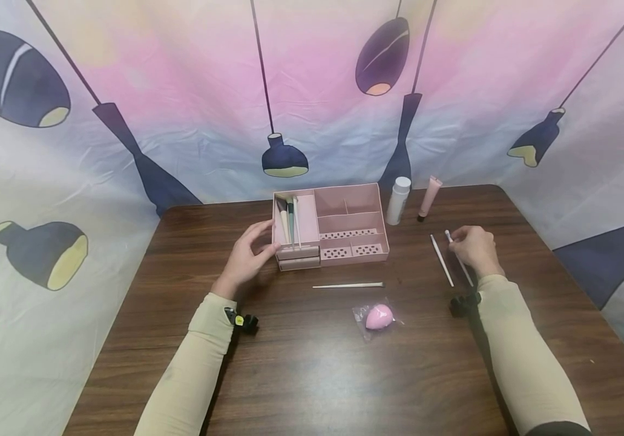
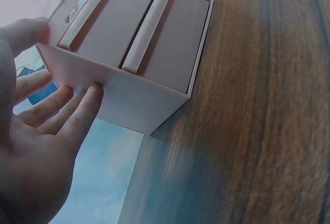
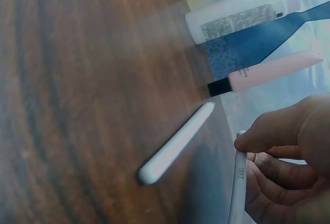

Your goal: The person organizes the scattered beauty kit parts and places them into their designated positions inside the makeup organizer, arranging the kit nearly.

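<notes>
A pink makeup organizer (image 1: 347, 200) stands toward the back of the table, with several makeup brushes (image 1: 291, 223) upright in its left compartment. My left hand (image 1: 247, 253) rests against its left side, fingers extended on the side wall (image 2: 139, 102) and thumb at the front corner. To the right, my right hand (image 1: 476, 247) pinches a white-handled makeup brush (image 3: 238, 182) between thumb and fingers; its tip shows just beyond them. Left of that hand lies another slim white-handled stick (image 1: 442, 261), with a blunt rounded end in the right wrist view.
A white bottle (image 1: 397, 203) and a pink tube (image 1: 430, 197) with a black cap stand right of the organizer. In front lie a thin brush (image 1: 348, 285) and a pink makeup sponge (image 1: 379, 317) in clear wrap. A printed cloth (image 1: 203, 91) hangs behind the table.
</notes>
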A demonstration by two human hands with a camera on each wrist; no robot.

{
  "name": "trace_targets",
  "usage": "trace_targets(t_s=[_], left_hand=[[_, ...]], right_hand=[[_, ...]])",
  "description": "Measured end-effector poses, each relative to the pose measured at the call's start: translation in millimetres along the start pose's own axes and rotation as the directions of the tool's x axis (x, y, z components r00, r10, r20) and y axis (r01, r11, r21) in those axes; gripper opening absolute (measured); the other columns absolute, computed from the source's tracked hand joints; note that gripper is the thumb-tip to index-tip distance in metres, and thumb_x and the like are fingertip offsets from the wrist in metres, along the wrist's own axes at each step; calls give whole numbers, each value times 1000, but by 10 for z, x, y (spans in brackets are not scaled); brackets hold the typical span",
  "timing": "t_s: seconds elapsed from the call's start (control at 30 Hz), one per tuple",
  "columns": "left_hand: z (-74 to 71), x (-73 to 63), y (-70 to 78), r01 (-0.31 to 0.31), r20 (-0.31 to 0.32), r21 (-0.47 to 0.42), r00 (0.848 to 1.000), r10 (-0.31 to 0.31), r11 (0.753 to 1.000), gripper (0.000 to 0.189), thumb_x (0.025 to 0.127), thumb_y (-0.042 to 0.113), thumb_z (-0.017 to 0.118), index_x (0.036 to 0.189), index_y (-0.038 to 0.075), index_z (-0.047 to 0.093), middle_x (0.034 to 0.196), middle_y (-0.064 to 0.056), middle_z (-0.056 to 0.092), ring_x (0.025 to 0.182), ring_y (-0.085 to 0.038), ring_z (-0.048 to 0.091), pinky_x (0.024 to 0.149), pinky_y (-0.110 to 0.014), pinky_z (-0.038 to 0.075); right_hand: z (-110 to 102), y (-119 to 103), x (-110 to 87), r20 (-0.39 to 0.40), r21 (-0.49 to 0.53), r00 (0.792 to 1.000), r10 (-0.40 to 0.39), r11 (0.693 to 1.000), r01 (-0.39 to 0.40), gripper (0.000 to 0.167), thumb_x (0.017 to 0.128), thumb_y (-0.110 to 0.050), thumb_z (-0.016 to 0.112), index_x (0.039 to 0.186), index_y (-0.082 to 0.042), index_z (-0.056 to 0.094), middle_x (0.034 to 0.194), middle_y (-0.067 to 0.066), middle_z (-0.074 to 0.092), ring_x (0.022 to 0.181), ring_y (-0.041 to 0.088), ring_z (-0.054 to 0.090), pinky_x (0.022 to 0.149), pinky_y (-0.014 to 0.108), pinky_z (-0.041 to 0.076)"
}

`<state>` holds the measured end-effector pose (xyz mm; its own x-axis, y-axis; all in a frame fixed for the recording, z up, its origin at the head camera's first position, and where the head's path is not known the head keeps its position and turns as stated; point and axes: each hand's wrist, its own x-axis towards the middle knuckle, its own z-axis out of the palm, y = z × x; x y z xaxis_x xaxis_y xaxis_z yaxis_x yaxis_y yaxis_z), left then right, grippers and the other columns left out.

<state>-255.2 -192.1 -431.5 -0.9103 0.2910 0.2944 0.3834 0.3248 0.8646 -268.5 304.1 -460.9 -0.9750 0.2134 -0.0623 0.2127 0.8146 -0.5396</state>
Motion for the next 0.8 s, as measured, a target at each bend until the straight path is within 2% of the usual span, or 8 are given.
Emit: trace_targets(t_s=[0.17, 0.3, 0.43, 0.8], left_hand=[[0, -4, 6, 5, 2, 1, 1000, -5, 1000, 57, 92, 11, 67, 142, -4, 44, 142, -23, 44, 131, -38, 45, 104, -57, 46], [-1, -4, 13, 14, 3, 7, 1000, -14, 1000, 57, 93, 12, 67, 143, -3, 44, 143, -22, 44, 132, -37, 45, 104, -55, 47], [-2, -4, 21, 18, 4, 13, 1000, -18, 1000, 57, 93, 12, 66, 143, -2, 44, 143, -22, 43, 132, -37, 44, 104, -54, 48], [-7, -5, 32, 16, 6, 7, 1000, -16, 1000, 57, 93, 11, 67, 143, -3, 43, 143, -23, 43, 131, -38, 45, 104, -55, 47]], right_hand=[[-56, -81, -44, -45, 5, 998, -53, 999, 54, 27, 88, -16, 64, 110, -1, 67, 100, 19, 69, 84, 34, 62, 61, 37, 51], [-117, -177, -86, -96, 3, 989, -112, 994, 113, 27, 87, -16, 62, 109, -1, 68, 98, 19, 70, 76, 30, 60, 56, 33, 48], [-175, -286, -132, -134, 1, 981, -140, 990, 141, 27, 86, -15, 62, 109, -2, 69, 96, 18, 71, 72, 28, 57, 54, 28, 43], [-254, -505, -228, -196, 0, 960, -200, 979, 204, 26, 86, -14, 63, 108, -2, 69, 93, 16, 71, 73, 29, 56, 56, 30, 41]])
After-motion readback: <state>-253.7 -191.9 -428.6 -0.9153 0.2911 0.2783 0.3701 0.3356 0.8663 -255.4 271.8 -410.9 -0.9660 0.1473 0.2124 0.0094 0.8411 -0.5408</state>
